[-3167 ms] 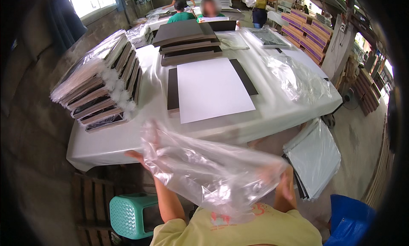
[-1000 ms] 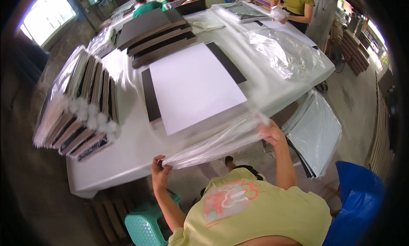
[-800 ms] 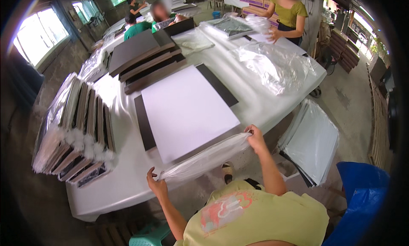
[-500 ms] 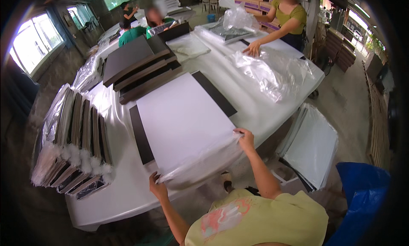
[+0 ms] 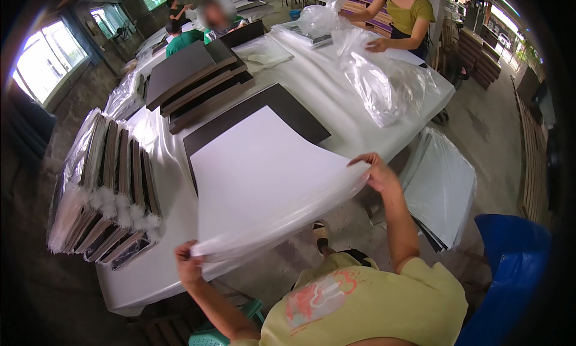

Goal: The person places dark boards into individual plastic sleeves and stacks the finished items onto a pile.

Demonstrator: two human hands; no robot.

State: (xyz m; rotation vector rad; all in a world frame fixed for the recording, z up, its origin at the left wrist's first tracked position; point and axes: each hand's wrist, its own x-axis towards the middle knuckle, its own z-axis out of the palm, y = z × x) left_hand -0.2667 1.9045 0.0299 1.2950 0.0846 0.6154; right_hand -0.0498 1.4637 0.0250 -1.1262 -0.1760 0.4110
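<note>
A large white sheet (image 5: 258, 172) with clear plastic film (image 5: 294, 226) along its near edge slopes up off a dark board (image 5: 303, 118) on the table. Its near corners are in my hands, and the sheet sags in a curve between them. My left hand (image 5: 189, 265) pinches the near left corner, just past the table's edge. At the near right corner, my right hand (image 5: 380, 174) is closed on the film and sheet edge. The far part of the sheet still overlaps the dark board.
Dark flat boards (image 5: 186, 76) are stacked behind. Plastic-wrapped bundles (image 5: 102, 190) stand at left. Wrapped white sheets (image 5: 441, 184) lean right of the table (image 5: 144, 286). A co-worker (image 5: 408, 16) handles clear film (image 5: 378, 82); others sit farther back. A green stool (image 5: 225, 328) is near my left arm.
Both hands have moved apart, and the sheet has been drawn toward me and its near edge lifted, baring more of the dark board. The co-worker at right has raised the film.
</note>
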